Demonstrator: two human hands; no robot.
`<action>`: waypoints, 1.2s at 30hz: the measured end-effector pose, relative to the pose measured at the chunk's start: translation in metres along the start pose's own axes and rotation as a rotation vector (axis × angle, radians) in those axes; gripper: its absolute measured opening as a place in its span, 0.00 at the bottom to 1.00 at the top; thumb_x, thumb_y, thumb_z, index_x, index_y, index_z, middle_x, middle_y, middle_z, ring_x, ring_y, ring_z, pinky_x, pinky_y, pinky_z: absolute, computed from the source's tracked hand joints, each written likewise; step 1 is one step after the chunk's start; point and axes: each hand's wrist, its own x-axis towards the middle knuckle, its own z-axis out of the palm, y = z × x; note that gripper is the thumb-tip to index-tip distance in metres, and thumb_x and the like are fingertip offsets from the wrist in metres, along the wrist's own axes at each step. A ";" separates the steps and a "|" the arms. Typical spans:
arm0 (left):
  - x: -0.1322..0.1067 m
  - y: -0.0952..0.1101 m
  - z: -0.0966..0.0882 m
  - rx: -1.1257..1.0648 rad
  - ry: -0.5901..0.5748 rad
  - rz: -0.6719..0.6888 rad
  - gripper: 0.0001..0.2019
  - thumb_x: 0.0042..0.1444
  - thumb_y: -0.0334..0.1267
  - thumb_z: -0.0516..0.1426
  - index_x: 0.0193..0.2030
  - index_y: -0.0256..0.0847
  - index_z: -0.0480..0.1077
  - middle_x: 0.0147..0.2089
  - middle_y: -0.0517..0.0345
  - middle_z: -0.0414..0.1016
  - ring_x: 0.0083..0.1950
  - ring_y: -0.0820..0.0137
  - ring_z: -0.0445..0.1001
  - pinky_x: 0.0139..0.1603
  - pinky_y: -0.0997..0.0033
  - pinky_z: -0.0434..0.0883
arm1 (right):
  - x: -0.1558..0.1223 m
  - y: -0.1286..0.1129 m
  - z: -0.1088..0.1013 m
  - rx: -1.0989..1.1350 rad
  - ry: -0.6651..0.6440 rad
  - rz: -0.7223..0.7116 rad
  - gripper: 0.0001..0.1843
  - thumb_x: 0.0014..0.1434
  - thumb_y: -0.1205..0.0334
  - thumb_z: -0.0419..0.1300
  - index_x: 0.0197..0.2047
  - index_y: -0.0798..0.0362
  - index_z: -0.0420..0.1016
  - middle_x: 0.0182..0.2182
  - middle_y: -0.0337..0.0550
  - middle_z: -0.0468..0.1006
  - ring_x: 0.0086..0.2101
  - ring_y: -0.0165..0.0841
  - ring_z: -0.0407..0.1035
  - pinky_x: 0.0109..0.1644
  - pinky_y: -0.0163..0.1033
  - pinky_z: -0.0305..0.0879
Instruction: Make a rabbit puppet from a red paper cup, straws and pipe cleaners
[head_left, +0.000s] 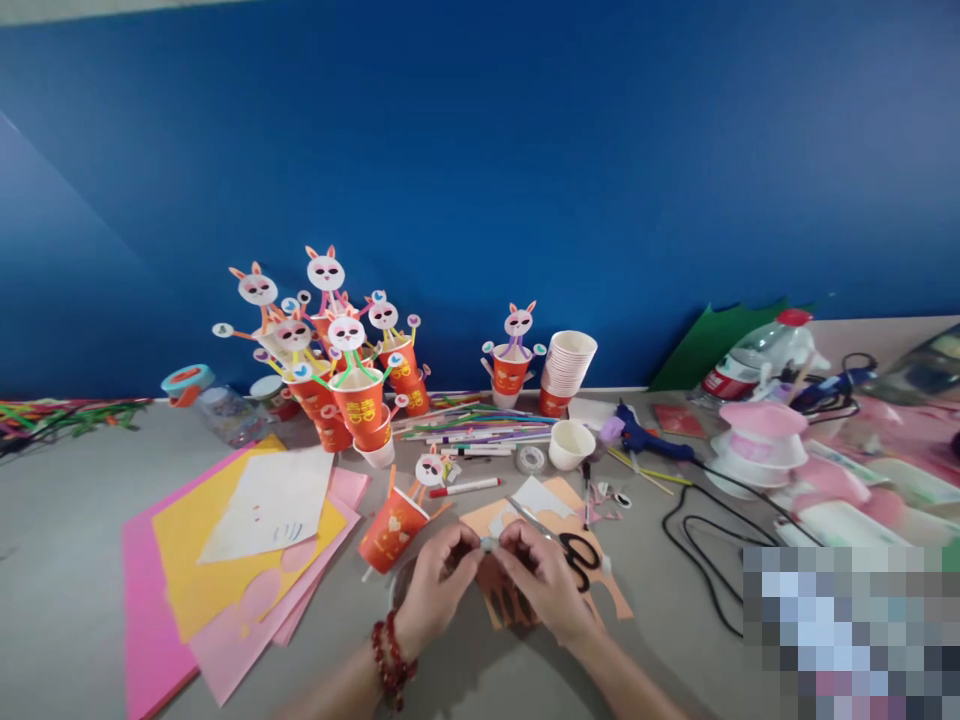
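Close together at the front of the table, my left hand (442, 572) and my right hand (546, 578) both pinch a small pale grey-white piece (490, 544). It is too small to name. Cut orange paper (559, 492) lies beneath my hands, with a white paper scrap (536, 497) on it. Black-handled scissors (580, 552) rest beside my right hand. To the left of my left hand, a red paper cup (390, 532) with stick arms lies tilted, a paper rabbit face (430, 468) beside its rim. A red marker (465, 487) lies behind my hands.
Several decorated rabbit cups (358, 405) stand at the back left, and another (510, 376) stands near stacked paper cups (570, 365). Coloured paper sheets (169, 600) spread at left. A blue glue gun (649, 437) with a black cord (694, 530), and a plastic bottle (757, 355), are at right.
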 end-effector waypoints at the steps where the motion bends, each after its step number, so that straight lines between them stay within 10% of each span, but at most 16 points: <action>1: 0.000 -0.001 0.000 0.000 0.003 -0.001 0.07 0.60 0.36 0.55 0.32 0.38 0.68 0.30 0.59 0.68 0.31 0.72 0.64 0.32 0.75 0.63 | 0.000 0.001 0.000 -0.002 0.003 -0.006 0.14 0.64 0.54 0.56 0.29 0.52 0.66 0.23 0.36 0.66 0.25 0.30 0.60 0.29 0.34 0.57; 36: 0.001 -0.005 0.003 0.042 0.067 0.031 0.07 0.59 0.35 0.55 0.30 0.38 0.67 0.28 0.59 0.68 0.29 0.72 0.65 0.30 0.76 0.63 | -0.002 0.007 0.000 -0.078 0.038 -0.031 0.12 0.64 0.53 0.57 0.35 0.52 0.67 0.24 0.37 0.70 0.24 0.31 0.65 0.28 0.33 0.62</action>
